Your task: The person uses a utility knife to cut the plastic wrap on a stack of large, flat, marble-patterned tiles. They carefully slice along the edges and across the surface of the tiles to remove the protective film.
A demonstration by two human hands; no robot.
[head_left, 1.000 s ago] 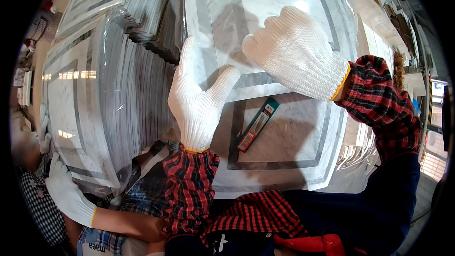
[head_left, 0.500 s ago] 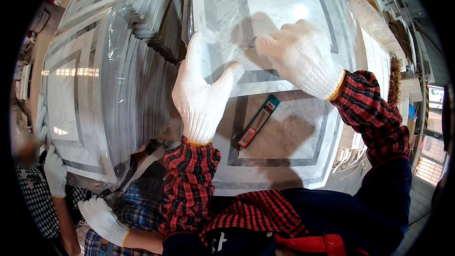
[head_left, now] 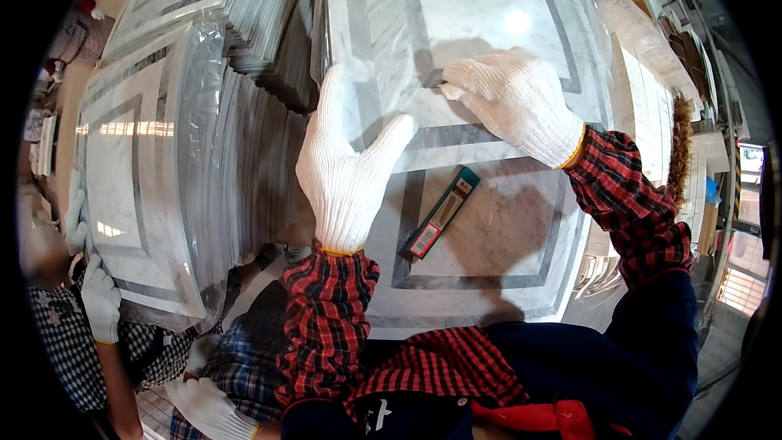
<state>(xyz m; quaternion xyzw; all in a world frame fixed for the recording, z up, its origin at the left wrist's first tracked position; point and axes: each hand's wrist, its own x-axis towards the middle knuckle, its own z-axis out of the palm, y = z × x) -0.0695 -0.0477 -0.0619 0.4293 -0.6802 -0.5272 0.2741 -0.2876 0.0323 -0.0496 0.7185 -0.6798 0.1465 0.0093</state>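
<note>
My left hand, in a white knit glove, lies flat with fingers spread on a white marble tile with grey borders. My right hand, also gloved, is curled with its fingertips pinching a small dark thing against the tile's surface; what that thing is I cannot tell. A teal box cutter in its package lies on the tile between my two forearms, touched by neither hand. Both sleeves are red plaid.
A stack of similar tiles wrapped in clear plastic stands to the left. Another person's gloved hands rest at its lower left edge. More tile stacks and a brush are on the right.
My right hand has moved down and left across the tile and closed its fingertips on the small dark thing. My left hand has barely shifted. The other person's hands have moved at the left stack.
</note>
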